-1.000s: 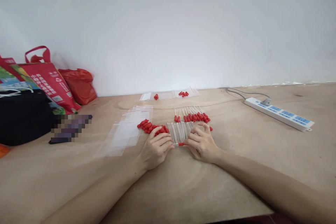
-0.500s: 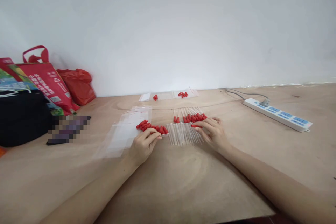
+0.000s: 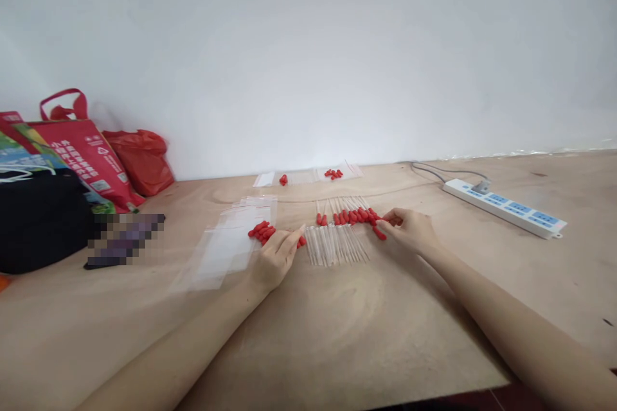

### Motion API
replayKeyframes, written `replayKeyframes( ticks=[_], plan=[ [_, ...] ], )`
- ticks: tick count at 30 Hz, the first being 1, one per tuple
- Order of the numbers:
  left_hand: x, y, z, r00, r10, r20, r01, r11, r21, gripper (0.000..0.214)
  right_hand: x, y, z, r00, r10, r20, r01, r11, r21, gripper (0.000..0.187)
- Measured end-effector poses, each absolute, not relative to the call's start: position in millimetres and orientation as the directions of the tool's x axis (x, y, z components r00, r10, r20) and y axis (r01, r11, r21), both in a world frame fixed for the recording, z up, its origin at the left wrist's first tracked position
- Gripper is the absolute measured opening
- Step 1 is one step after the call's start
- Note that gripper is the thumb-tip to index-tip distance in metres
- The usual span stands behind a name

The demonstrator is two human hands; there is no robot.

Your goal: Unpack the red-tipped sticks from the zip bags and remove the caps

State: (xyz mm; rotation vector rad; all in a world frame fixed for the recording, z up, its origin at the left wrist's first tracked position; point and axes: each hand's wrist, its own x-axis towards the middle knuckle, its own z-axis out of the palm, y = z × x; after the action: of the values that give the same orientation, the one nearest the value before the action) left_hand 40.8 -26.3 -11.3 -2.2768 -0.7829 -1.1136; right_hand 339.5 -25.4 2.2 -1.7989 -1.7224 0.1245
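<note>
My left hand (image 3: 274, 260) is over a pile of red rubber bulbs (image 3: 263, 231), its fingers drawn together toward the left end of a row of clear thin tubes (image 3: 335, 245). Whether a tube is between those fingertips is hidden. Behind that row lie several droppers (image 3: 355, 215), clear tubes pointing away with red bulbs toward me. At the right end of these droppers, my right hand (image 3: 409, 231) pinches a red bulb with thumb and fingers. One more red bulb (image 3: 380, 233) lies slanted just below its fingertips.
Flat clear zip bags (image 3: 236, 237) lie left of the bulbs. More red bulbs (image 3: 333, 174) and bags are near the wall. A power strip (image 3: 504, 207) with a plugged-in cable sits at right. Red bags (image 3: 137, 157), a black bag (image 3: 43, 221) and a blurred dark flat object (image 3: 125, 241) are at left.
My right hand has moved right, from above the tube row to the right end of the red-bulbed droppers. My left hand has shifted slightly right and its fingertips have risen toward the tubes.
</note>
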Motion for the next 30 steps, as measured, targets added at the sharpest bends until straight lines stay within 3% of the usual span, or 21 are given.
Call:
replayKeyframes(
  ticks=[5, 9, 17, 24, 30],
  plan=[
    [46, -22, -14, 0.613, 0.238, 0.754, 0.615, -0.742, -0.266, 0.025, 328, -24, -10, 0.012, 0.898, 0.439, 0.934, 0.147, -0.326, 0.027],
    [46, -22, -17, 0.653, 0.214, 0.727, 0.573, -0.767, -0.289, 0.022, 326, -21, -15, -0.011, 0.903, 0.430, 0.954, 0.138, -0.265, 0.025],
    [46, -20, -19, 0.696, 0.284, 0.660, 0.501, -0.850, -0.162, 0.021, 325, -23, -13, 0.027, 0.905, 0.425, 0.949, 0.110, -0.295, 0.026],
    [42, -27, -9, 0.717, 0.394, 0.576, 0.453, -0.890, 0.044, 0.030, 325, -23, -13, 0.072, 0.876, 0.478, 0.942, 0.098, -0.321, 0.028],
    [43, -32, -2, 0.680, 0.351, 0.643, 0.453, -0.892, 0.008, 0.027, 320, -16, -14, 0.021, 0.824, 0.567, 0.958, 0.145, -0.246, 0.026]
  ],
)
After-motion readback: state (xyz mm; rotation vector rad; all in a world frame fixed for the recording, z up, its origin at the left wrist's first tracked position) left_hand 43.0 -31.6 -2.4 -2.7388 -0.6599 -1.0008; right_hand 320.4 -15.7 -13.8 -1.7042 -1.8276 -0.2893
